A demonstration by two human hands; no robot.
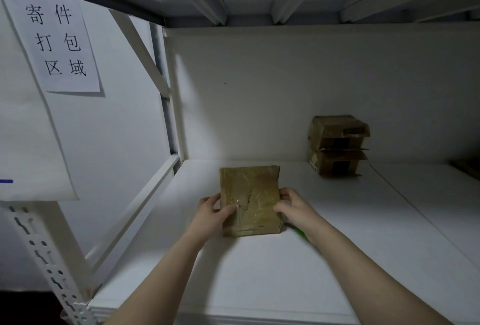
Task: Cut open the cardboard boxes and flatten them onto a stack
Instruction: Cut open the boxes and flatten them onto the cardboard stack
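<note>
While both hands clasp it from either side, a taped cardboard box (250, 194) sits on the white shelf board (259, 285).

Wrapped in glossy clear tape with a torn patch in the middle of its face, the box is in the left half of the board, nearer the back edge than the front. The left hand (210, 210) grips its left side, thumb curled onto the face by the tear. The right hand (293, 207) pinches its right side, fingers bent round the edge. A blurred green object (300, 233) lies on the board just under the right wrist. Two more cardboard boxes (337, 145), stacked, stand at the back edge against the back panel (285, 91), well apart to the right. A paper sign (55, 41) with printed characters hangs at the left.
</note>
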